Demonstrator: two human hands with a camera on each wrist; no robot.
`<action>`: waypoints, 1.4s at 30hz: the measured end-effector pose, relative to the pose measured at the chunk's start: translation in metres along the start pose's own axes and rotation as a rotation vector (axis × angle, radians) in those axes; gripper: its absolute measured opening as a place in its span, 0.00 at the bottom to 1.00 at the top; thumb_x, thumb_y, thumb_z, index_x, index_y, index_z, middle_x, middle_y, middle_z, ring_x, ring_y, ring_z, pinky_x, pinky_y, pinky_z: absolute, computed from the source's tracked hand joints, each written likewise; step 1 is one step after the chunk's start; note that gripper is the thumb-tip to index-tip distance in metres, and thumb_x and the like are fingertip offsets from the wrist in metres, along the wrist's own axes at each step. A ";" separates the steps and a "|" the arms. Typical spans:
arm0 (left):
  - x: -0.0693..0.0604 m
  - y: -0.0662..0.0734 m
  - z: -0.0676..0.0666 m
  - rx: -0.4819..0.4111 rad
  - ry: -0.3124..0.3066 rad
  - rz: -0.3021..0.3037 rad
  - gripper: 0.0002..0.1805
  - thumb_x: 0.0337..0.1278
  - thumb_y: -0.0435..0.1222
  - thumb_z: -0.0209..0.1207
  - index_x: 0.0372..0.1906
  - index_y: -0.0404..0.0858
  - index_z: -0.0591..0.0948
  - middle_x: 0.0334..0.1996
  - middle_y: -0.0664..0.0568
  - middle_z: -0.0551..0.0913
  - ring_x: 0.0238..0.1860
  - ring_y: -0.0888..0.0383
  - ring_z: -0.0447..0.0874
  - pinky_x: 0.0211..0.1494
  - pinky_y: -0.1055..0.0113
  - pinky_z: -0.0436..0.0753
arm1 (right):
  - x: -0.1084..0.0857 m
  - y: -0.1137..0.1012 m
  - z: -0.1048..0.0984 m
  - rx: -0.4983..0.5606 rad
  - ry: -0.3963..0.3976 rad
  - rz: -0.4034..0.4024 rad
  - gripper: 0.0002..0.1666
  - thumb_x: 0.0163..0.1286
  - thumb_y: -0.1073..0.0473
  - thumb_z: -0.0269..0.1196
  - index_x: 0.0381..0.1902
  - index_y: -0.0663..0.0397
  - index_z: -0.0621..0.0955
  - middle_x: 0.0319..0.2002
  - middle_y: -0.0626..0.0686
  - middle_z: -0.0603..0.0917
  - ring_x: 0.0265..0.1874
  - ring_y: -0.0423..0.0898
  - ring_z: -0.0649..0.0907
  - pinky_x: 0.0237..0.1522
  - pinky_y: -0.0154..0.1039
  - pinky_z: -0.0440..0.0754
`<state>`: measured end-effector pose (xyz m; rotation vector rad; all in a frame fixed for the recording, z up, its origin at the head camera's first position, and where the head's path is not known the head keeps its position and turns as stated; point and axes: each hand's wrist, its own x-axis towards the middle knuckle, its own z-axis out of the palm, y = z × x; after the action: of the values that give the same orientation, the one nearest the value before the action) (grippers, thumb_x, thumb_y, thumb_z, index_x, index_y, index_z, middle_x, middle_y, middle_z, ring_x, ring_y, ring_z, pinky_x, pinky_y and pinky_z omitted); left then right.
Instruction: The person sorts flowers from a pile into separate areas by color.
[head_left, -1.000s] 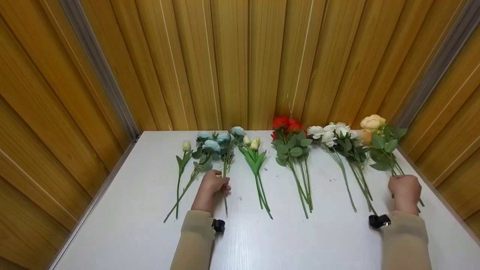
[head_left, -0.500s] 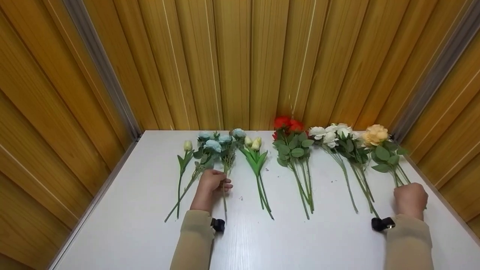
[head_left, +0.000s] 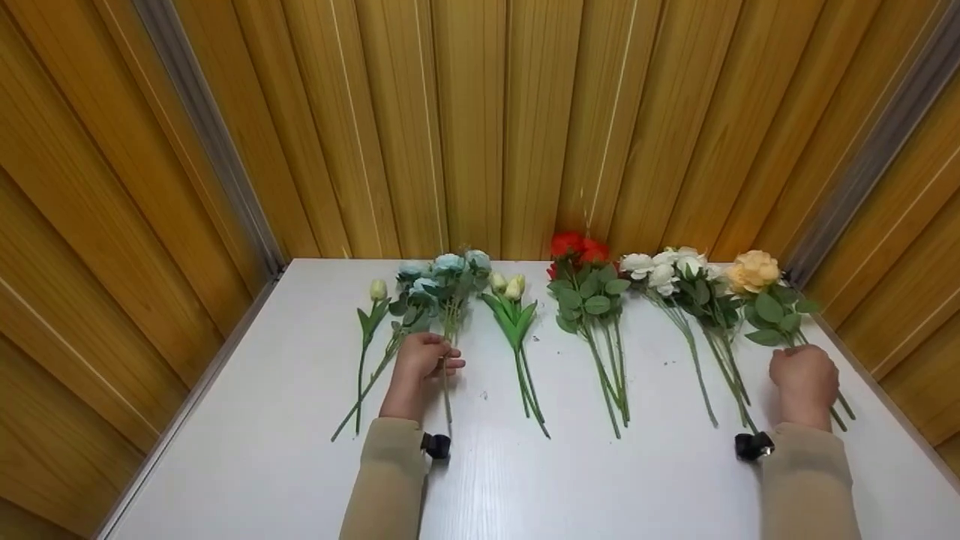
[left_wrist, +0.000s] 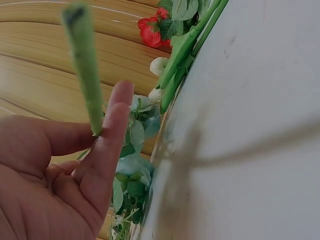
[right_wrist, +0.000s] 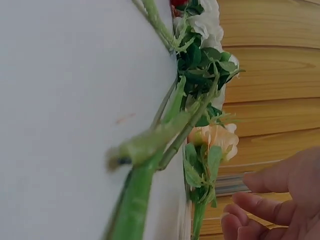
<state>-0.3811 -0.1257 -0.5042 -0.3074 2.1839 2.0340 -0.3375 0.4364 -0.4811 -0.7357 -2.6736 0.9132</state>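
Observation:
My left hand pinches the stem of a light-blue artificial flower between thumb and fingers. In the left wrist view, the cut end of that stem points up toward the camera, above the white table. Other blue blooms lie just left of it. Over the stems of the peach flowers hovers my right hand. The right wrist view shows its fingers loosely bent, thumb apart, nothing between them. Beside it lie the peach bloom and several green stems.
White tulips lie right of the left hand, and a single tulip lies to its left. Red flowers and white flowers continue the row along the white table's back edge. Wood-patterned panels stand behind.
The right hand lowered the peach flower onto the table, let go and moved up and slightly left. The left hand's blue flower has risen slightly and shifted toward the back.

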 end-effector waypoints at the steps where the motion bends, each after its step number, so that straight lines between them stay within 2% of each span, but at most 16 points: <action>1: 0.001 0.000 -0.002 -0.007 0.013 -0.004 0.19 0.74 0.26 0.52 0.63 0.21 0.74 0.41 0.35 0.90 0.32 0.56 0.93 0.37 0.63 0.91 | -0.001 -0.004 0.000 -0.002 -0.009 0.001 0.28 0.77 0.55 0.49 0.56 0.77 0.78 0.58 0.78 0.78 0.55 0.77 0.77 0.48 0.64 0.77; 2: 0.001 0.000 -0.004 -0.014 0.028 -0.007 0.19 0.74 0.27 0.52 0.65 0.21 0.73 0.43 0.34 0.89 0.32 0.55 0.93 0.37 0.63 0.91 | -0.001 -0.007 0.000 0.001 -0.021 0.005 0.29 0.78 0.54 0.48 0.59 0.76 0.77 0.60 0.77 0.77 0.57 0.77 0.76 0.50 0.65 0.77; 5: 0.002 -0.002 -0.010 -0.042 0.070 -0.012 0.22 0.75 0.26 0.53 0.67 0.21 0.71 0.50 0.30 0.86 0.35 0.50 0.94 0.37 0.62 0.91 | -0.002 -0.016 -0.001 0.013 -0.034 0.004 0.29 0.79 0.53 0.47 0.62 0.74 0.76 0.62 0.76 0.77 0.57 0.75 0.77 0.50 0.65 0.78; 9: 0.003 -0.006 -0.019 -0.046 0.120 -0.007 0.22 0.75 0.26 0.52 0.68 0.22 0.70 0.61 0.25 0.78 0.42 0.43 0.93 0.39 0.61 0.91 | -0.005 -0.025 0.001 0.015 -0.024 -0.039 0.29 0.79 0.53 0.48 0.61 0.73 0.77 0.59 0.76 0.79 0.54 0.74 0.79 0.45 0.63 0.79; 13: 0.000 -0.009 -0.027 -0.028 0.173 0.008 0.21 0.77 0.27 0.51 0.67 0.22 0.70 0.64 0.24 0.73 0.45 0.40 0.92 0.41 0.61 0.91 | -0.009 -0.034 0.003 0.012 -0.027 -0.082 0.29 0.80 0.52 0.48 0.60 0.73 0.77 0.58 0.76 0.79 0.51 0.74 0.80 0.43 0.61 0.79; 18: -0.003 -0.007 -0.031 -0.094 0.214 0.033 0.20 0.76 0.27 0.50 0.67 0.25 0.70 0.61 0.26 0.77 0.46 0.40 0.92 0.43 0.57 0.91 | -0.016 -0.049 0.003 0.034 -0.027 -0.112 0.29 0.81 0.51 0.49 0.61 0.72 0.77 0.57 0.75 0.80 0.50 0.72 0.81 0.41 0.60 0.80; 22: -0.005 0.001 -0.029 -0.177 0.215 0.046 0.19 0.76 0.28 0.51 0.66 0.27 0.70 0.53 0.29 0.84 0.41 0.45 0.94 0.43 0.58 0.91 | -0.026 -0.066 0.004 0.074 -0.029 -0.152 0.30 0.82 0.49 0.49 0.63 0.71 0.77 0.56 0.73 0.81 0.47 0.66 0.82 0.38 0.53 0.80; 25: -0.008 0.007 -0.027 -0.215 0.203 0.073 0.19 0.76 0.28 0.51 0.66 0.27 0.71 0.50 0.32 0.87 0.39 0.49 0.94 0.41 0.61 0.91 | -0.035 -0.082 0.010 0.103 -0.010 -0.217 0.28 0.82 0.49 0.51 0.61 0.69 0.79 0.51 0.70 0.83 0.40 0.60 0.83 0.34 0.46 0.78; 29: -0.011 0.018 -0.022 -0.226 0.178 0.100 0.17 0.76 0.28 0.52 0.64 0.29 0.72 0.47 0.35 0.88 0.39 0.51 0.94 0.42 0.62 0.91 | -0.052 -0.107 0.022 0.145 -0.032 -0.321 0.24 0.81 0.50 0.54 0.57 0.66 0.82 0.45 0.66 0.87 0.34 0.52 0.83 0.30 0.38 0.77; 34: -0.018 0.033 -0.012 -0.213 0.125 0.126 0.14 0.76 0.28 0.52 0.60 0.32 0.75 0.46 0.37 0.89 0.40 0.51 0.94 0.43 0.61 0.91 | -0.077 -0.138 0.046 0.211 -0.173 -0.429 0.20 0.80 0.52 0.58 0.53 0.64 0.84 0.42 0.63 0.89 0.37 0.51 0.87 0.33 0.36 0.81; 39: -0.028 0.044 0.003 -0.232 0.028 0.205 0.10 0.76 0.26 0.52 0.56 0.31 0.73 0.46 0.33 0.88 0.43 0.49 0.94 0.45 0.61 0.91 | -0.105 -0.170 0.081 0.302 -0.395 -0.536 0.15 0.77 0.55 0.63 0.47 0.62 0.86 0.37 0.58 0.90 0.34 0.46 0.87 0.38 0.38 0.85; 42: -0.033 0.048 0.015 -0.255 -0.045 0.247 0.07 0.75 0.24 0.51 0.52 0.31 0.71 0.45 0.31 0.87 0.43 0.48 0.94 0.46 0.60 0.91 | -0.124 -0.189 0.102 0.341 -0.548 -0.591 0.14 0.76 0.55 0.64 0.45 0.62 0.87 0.37 0.58 0.90 0.32 0.45 0.87 0.39 0.40 0.88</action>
<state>-0.3616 -0.1055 -0.4505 -0.0161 2.0229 2.4304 -0.3415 0.1906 -0.4494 0.4255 -2.7649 1.4754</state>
